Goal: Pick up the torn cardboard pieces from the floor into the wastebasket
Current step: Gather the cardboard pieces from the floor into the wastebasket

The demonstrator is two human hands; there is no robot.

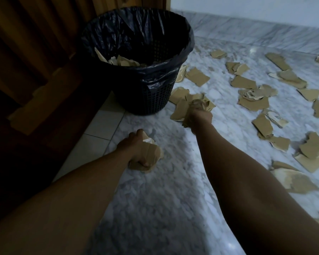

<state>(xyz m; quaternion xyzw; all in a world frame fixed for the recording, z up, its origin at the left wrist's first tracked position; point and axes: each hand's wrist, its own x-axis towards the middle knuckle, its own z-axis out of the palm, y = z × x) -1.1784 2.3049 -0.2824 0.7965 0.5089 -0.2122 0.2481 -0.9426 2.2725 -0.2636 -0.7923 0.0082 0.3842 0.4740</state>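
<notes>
A black mesh wastebasket lined with a dark plastic bag stands on the marble floor at upper centre, with several torn cardboard pieces inside. My left hand grips a bunch of brown cardboard pieces low over the floor, in front of the basket. My right hand grips another crumpled bunch of cardboard just right of the basket's base. Several more torn pieces lie scattered across the floor to the right.
A dark wooden door or cabinet fills the left side, right beside the basket. A marble skirting and pale wall run along the back. Pale tiles border the marble floor at the left.
</notes>
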